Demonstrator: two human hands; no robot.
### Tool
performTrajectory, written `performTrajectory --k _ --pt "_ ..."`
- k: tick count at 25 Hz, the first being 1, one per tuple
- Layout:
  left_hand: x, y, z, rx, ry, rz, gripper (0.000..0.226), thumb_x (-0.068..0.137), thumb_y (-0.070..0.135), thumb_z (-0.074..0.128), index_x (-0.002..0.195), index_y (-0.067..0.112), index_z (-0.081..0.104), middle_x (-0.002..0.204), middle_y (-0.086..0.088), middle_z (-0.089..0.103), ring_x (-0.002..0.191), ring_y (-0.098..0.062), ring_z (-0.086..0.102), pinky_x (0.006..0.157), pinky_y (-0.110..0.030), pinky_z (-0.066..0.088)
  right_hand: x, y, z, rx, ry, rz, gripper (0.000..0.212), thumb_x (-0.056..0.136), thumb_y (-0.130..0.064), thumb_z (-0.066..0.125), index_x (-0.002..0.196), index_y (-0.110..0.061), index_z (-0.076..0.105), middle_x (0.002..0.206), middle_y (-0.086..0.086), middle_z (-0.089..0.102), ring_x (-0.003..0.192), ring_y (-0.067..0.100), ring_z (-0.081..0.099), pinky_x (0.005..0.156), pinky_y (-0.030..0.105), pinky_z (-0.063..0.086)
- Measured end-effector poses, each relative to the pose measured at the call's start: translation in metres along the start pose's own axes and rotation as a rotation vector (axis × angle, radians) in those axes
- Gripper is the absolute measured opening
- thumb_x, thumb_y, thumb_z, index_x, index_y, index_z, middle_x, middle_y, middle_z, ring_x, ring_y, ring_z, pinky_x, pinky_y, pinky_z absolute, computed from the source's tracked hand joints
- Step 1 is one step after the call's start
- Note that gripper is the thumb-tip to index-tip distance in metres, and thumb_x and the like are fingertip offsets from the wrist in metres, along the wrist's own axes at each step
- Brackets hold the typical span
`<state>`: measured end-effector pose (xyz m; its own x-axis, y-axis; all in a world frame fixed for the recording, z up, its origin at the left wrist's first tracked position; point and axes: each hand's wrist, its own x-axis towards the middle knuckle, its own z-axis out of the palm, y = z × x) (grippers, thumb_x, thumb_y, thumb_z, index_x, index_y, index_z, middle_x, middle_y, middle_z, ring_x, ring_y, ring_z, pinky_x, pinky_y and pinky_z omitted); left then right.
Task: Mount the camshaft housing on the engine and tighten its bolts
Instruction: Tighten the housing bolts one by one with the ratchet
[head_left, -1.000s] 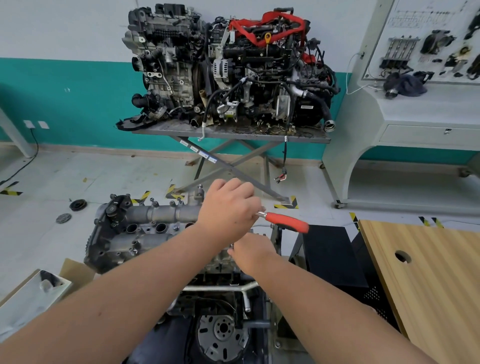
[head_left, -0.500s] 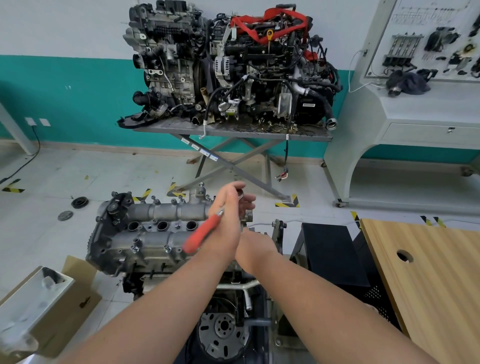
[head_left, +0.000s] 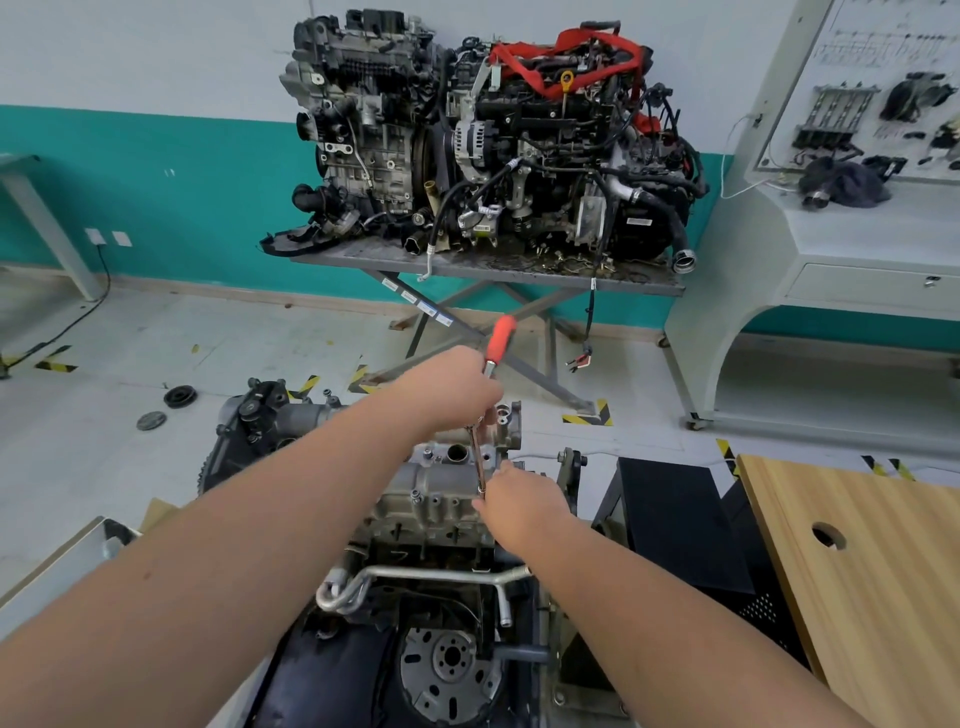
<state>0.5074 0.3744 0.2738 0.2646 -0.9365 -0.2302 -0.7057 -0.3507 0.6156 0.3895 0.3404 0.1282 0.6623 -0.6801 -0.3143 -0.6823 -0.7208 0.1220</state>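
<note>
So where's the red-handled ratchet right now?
Head view, centre: the ratchet stands over the camshaft housing, left hand gripping its shaft, right hand at its lower end.

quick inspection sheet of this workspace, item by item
surface: wooden bench at right, with a round hole
job's things: camshaft housing sits on the engine; red-handled ratchet stands on it
clutter: two round parts on the floor; cardboard box at left
grippers: left hand grips the ratchet; right hand holds its lower end
cables: black cord runs from the wall sockets
surroundings: second engine on a scissor table; training panel at right
</note>
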Motion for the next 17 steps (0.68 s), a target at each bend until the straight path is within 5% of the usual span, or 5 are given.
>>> performTrajectory --k 3,7,12,15,17 --pt "0.0 0.014 0.005 0.476 0.135 0.169 0.013 0.1 0.029 0.05 0.096 0.017 0.055 0.082 -0.001 0.063 0.064 -0.016 0.059 0.055 -0.032 0.05 0.0 -0.001 -0.001 0.029 0.006 0.018 0.044 0.109 -0.033 0.036 0.141 -0.007 0.05 0.149 0.019 0.037 0.106 0.035 0.064 0.085 0.047 0.055" --pt "-0.005 0.005 0.034 0.746 0.338 0.438 0.022 0.099 0.043 0.051 0.091 0.022 0.051 0.079 0.005 0.047 0.069 -0.019 0.05 0.061 -0.031 0.037 -0.005 0.0 -0.001 -0.079 0.031 -0.051 0.05 0.109 -0.039 0.031 0.139 -0.005 0.05 0.153 0.02 0.036 0.11 0.035 0.062 0.085 0.044 0.051" --pt "-0.003 -0.022 0.06 0.576 0.932 0.839 0.03 0.085 0.037 0.063 0.062 0.018 0.062 0.076 0.003 0.058 0.074 -0.022 0.055 0.071 -0.037 0.039 -0.009 -0.003 -0.008 -0.158 0.078 -0.081 0.041 0.109 -0.035 0.032 0.121 -0.01 0.061 0.135 0.019 0.056 0.101 0.031 0.065 0.074 0.04 0.049" --pt "-0.002 -0.022 0.073 0.489 0.937 0.733 0.045 0.085 0.06 0.057 0.068 0.019 0.063 0.092 0.002 0.062 0.089 -0.021 0.055 0.078 -0.039 0.036 -0.009 -0.001 -0.004 -0.138 0.068 -0.086 0.02 0.105 -0.021 0.04 0.097 -0.013 0.057 0.113 0.01 0.064 0.082 0.019 0.061 0.063 0.03 0.041" --pt "-0.005 -0.025 0.08 0.307 0.884 0.693 0.049 0.086 0.063 0.05 0.077 0.017 0.066 0.102 0.0 0.062 0.097 -0.018 0.053 0.082 -0.037 0.038 -0.009 -0.001 0.0 0.061 0.197 -0.027 0.016 0.103 -0.021 0.046 0.105 -0.017 0.061 0.105 -0.002 0.064 0.067 -0.001 0.052 0.058 0.014 0.04"
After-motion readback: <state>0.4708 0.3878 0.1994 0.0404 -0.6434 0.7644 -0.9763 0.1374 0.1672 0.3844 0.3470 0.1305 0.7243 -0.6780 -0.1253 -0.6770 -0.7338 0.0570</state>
